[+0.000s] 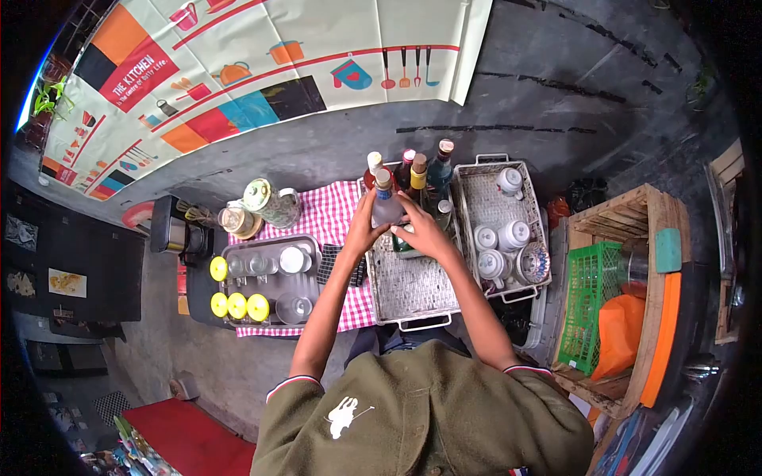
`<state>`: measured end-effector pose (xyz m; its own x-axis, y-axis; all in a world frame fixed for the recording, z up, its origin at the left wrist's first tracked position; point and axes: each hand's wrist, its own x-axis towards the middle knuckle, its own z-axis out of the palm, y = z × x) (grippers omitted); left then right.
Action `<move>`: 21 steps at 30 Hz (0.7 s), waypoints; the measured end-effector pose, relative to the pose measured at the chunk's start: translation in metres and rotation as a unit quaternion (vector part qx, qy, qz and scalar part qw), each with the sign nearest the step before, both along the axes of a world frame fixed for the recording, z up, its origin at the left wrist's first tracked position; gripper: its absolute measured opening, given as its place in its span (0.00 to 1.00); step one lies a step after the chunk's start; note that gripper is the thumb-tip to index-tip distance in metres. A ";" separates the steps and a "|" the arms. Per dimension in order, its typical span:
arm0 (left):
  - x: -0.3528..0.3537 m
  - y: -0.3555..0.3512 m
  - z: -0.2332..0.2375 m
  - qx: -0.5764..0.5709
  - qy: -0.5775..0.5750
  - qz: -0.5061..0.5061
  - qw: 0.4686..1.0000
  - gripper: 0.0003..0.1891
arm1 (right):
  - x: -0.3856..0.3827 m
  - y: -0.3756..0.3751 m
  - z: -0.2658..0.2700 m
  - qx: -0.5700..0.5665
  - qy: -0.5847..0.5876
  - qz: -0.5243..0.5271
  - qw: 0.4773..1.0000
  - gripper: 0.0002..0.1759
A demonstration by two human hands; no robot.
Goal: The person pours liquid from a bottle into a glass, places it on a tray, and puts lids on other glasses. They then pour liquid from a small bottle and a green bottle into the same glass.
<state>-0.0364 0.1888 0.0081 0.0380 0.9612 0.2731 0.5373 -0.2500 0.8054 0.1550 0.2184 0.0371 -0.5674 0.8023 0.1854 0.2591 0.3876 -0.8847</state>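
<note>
The fingers (368, 208) of the left hand (362, 230) are bent around one side of a clear bottle (386, 209); the fingers (406, 209) of the right hand (422, 232) close on the other side. So both hands grip the same bottle between them. I think two hands are used because the glass is smooth and the bottle looks heavy. The bottle is upright, with its tan cap (383, 179) on top and free of the fingers; it is over the far end of the wicker basket (409, 292). I cannot tell if its bottom touches the weave, because the hands hide it.

Just behind the bottle, at the far edge of this basket, some other bottles (418, 170) stand close together in a row; probably they are kept upright there so they do not roll. The near part of the basket is bare weave.

At the right of the wicker basket, touching it, is a second basket (486, 202) with white jars (514, 234) inside; further right is a wooden crate (635, 218) that holds a green crate (591, 293). At the left of the wicker basket lies a metal tray (270, 287) with glasses and yellow lids (237, 305). The tray and the wicker basket rest on a red checked cloth (333, 210), which seems to protect the surface below.
</note>
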 end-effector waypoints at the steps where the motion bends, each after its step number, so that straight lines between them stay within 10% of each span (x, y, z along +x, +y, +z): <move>1: 0.000 -0.001 -0.003 -0.014 0.001 0.010 1.000 0.50 | 0.000 0.000 -0.003 0.025 0.003 -0.005 1.000 0.41; 21: 0.017 -0.015 -0.001 -0.024 -0.095 0.070 0.993 0.51 | 0.020 -0.028 0.009 0.034 0.046 -0.078 0.995 0.20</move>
